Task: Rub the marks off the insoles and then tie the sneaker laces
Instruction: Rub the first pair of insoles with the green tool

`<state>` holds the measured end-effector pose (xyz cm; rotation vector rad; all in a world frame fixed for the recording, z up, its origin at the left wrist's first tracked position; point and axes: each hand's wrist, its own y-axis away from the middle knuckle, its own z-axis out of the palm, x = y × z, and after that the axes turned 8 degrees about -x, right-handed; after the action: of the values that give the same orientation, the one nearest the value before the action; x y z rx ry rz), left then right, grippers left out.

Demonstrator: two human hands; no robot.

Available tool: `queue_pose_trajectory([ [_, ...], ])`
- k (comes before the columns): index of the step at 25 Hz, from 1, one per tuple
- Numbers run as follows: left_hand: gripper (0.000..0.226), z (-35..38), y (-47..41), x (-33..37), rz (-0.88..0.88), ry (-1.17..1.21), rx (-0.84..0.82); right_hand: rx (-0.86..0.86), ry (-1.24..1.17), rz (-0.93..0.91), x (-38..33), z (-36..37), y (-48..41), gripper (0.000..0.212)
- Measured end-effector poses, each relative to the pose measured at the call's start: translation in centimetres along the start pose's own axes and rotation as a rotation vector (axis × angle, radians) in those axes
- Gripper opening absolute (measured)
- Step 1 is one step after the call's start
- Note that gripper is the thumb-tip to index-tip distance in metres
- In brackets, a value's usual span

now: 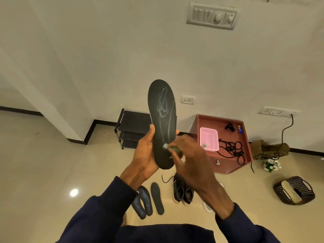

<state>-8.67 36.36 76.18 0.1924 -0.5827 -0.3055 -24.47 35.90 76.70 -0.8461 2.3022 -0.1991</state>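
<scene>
Left hand [146, 151] is gripping the scribbled black insole [163, 123] upright at frame center, right hand [191, 160] is pinching a small eraser [165, 146] against its lower part.

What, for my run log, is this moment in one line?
left hand: grips scribbled insole | right hand: holds greenish eraser against its lower part | floor: three insoles, sneakers

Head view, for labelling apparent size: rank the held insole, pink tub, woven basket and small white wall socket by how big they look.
1. held insole, though nearness to the camera inflates it
2. woven basket
3. pink tub
4. white wall socket
</scene>
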Motion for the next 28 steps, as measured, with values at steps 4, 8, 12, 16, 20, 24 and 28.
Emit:
queue_pose_trajectory([
  [4, 0.064, -1.3, -0.6, -1.0, -0.050, 0.015, 0.027, -0.079, -0.069, -0.011, -0.2, 2.0, 1.4, 0.026],
  [8, 0.058, -2.1, -1.0, -1.8, -0.064, -0.019, 0.062, 0.001, -0.079, 0.113, 2.5, 1.7, 0.6, 0.025],
  [12, 0.062, -3.2, -1.2, -2.2, -0.126, -0.005, 0.081, -0.192, -0.102, -0.005, 2.1, 3.5, 1.8, 0.025],
  [16, 0.057, -3.8, -1.5, -3.1, -0.152, 0.003, 0.094, -0.064, -0.055, 0.154, 4.5, 3.3, 0.3, 0.020],
  [20, 0.060, -5.3, -1.3, -3.6, -0.181, -0.013, 0.106, -0.232, -0.154, 0.017, 2.0, 5.1, 2.3, 0.020],
  [24, 0.056, -5.6, -1.0, -4.1, -0.179, -0.010, 0.092, -0.087, -0.067, 0.148, 4.3, 4.6, 1.6, 0.024],
  [28, 0.060, -5.8, -0.6, -3.5, -0.163, -0.023, 0.110, -0.217, -0.160, 0.039, 1.4, 5.6, 3.2, 0.019],
])
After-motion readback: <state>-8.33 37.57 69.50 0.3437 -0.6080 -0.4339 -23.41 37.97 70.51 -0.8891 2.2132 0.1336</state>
